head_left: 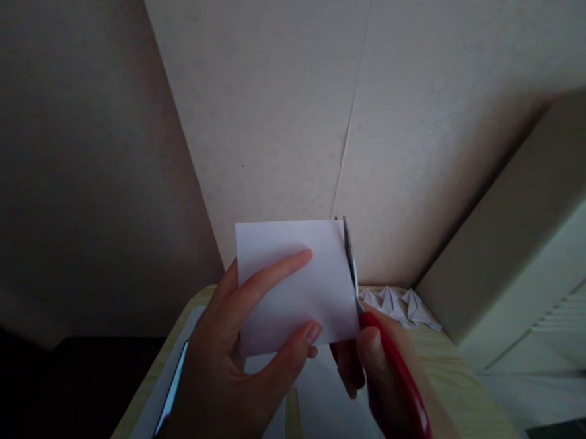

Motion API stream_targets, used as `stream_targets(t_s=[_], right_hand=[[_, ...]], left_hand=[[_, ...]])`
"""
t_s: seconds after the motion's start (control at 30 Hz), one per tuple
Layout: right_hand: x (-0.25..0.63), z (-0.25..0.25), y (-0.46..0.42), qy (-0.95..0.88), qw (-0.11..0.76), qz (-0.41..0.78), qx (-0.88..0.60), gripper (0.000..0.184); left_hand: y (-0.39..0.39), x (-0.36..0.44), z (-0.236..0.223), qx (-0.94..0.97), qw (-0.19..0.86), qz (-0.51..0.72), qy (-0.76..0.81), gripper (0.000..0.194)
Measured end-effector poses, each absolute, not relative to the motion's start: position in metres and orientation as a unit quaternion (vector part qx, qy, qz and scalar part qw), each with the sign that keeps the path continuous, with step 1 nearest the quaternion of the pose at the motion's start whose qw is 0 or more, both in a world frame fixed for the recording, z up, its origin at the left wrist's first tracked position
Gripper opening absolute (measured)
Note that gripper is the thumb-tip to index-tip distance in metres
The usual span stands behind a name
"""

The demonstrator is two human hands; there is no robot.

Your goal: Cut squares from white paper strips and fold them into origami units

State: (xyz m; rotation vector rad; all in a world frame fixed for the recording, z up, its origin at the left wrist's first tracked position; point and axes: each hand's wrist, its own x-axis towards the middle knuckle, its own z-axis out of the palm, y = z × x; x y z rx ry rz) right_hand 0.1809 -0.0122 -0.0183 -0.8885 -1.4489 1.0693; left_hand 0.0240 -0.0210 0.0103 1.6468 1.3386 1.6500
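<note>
A wooden table (462, 382) lay towards six o'clock. The left hand (226, 344), thumb and fingers half spread, pinched the white paper (313, 293) just six o'clock of centre; the right hand (376, 364) curled round red-handled scissors (372, 322), blades straddling the paper's three o'clock edge. Folded paper shapes (391, 302) sat at four o'clock.

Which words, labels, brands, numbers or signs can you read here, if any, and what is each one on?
None can be read.
The white paper: no printing on the side that shows.
The red-handled scissors: no readable mark or brand.
The folded paper pieces: no lettering visible.
The lit screen beside the left hand: too steeply angled to read anything.
</note>
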Motion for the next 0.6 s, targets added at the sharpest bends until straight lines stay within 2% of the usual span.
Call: stream_targets(t_s=[0.1,0.33,0.6], right_hand=[[0.1798,-0.0172,-0.0116,-0.593,0.528,0.467,-0.39,0.066],[0.1797,-0.0115,-0.0108,-0.626,0.528,0.429,-0.382,0.068],[0.1815,-0.0182,-0.0115,-0.606,0.486,0.492,-0.393,0.065]], left_hand=[[-0.0217,0.03,0.011,0.565,0.25,0.621,0.483,0.042],[-0.0237,0.0324,0.0124,0.562,0.237,0.607,0.509,0.039],[-0.0225,0.0258,0.0163,0.607,0.212,0.577,0.503,0.041]])
